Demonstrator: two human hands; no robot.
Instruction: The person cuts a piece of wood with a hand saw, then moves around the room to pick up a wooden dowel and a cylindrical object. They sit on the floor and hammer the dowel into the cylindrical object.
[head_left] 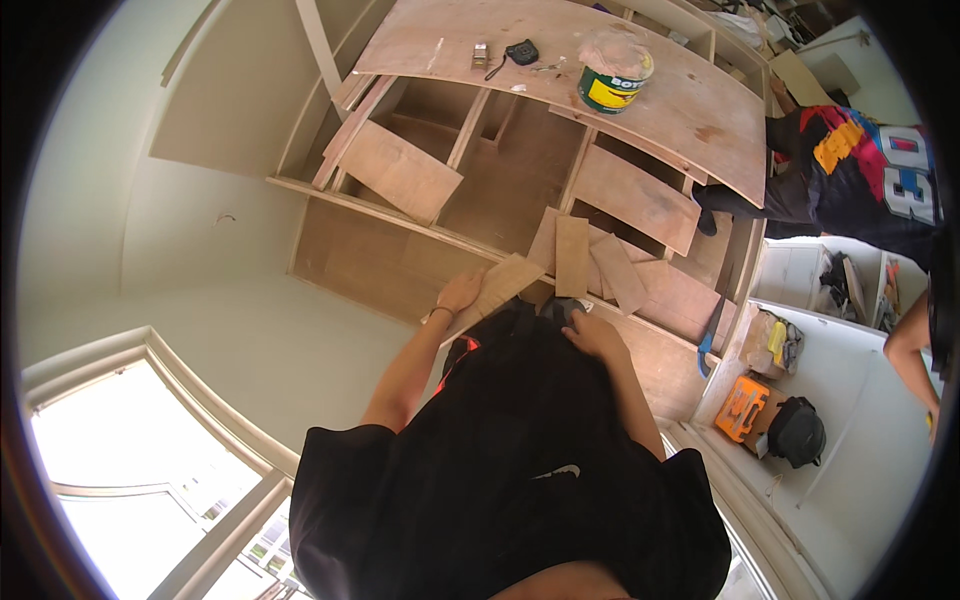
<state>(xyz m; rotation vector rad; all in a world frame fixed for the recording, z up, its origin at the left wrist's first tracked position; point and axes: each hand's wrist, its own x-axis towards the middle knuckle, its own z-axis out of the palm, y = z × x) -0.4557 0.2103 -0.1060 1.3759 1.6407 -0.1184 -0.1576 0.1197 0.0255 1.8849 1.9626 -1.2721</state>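
Observation:
My left hand (460, 292) grips the left edge of a narrow plywood strip (508, 283), which slants across in front of my body. Close to the strip's right end, my right hand (595, 333) is closed around a small dark tool (562, 309). My fingers and shirt partly cover that tool, so its kind is unclear. Beyond it a second plywood strip (572, 256) lies on loose thin wood pieces (618, 272). All of this is at the near side of a wooden frame (475, 243) with open compartments.
A large plywood panel (690, 110) carries a tape measure (521, 52), a paintbrush (480, 56) and a green-and-yellow bucket (612, 85). Loose boards (400, 170) rest across the frame. A blue-handled saw (708, 345) lies at right. Another person (850, 170) is at far right, near an orange case (741, 408) and black backpack (797, 432).

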